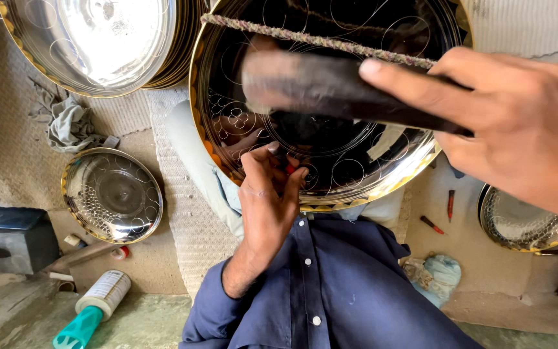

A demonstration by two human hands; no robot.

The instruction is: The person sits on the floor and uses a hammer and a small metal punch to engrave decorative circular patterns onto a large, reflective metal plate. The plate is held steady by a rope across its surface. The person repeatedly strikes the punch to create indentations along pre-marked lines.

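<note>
Steel plate (330, 129) rests tilted on the lap; left hand (266, 194) pinches a small tool at its rim, right hand (511, 123) grips a hammer (330, 87) above it.

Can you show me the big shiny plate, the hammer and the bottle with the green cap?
Big shiny plate (382, 174): head view, on its lower engraved rim.
Hammer (305, 84): head view, on its dark blurred head.
Bottle (101, 294): head view, on its white body.
</note>
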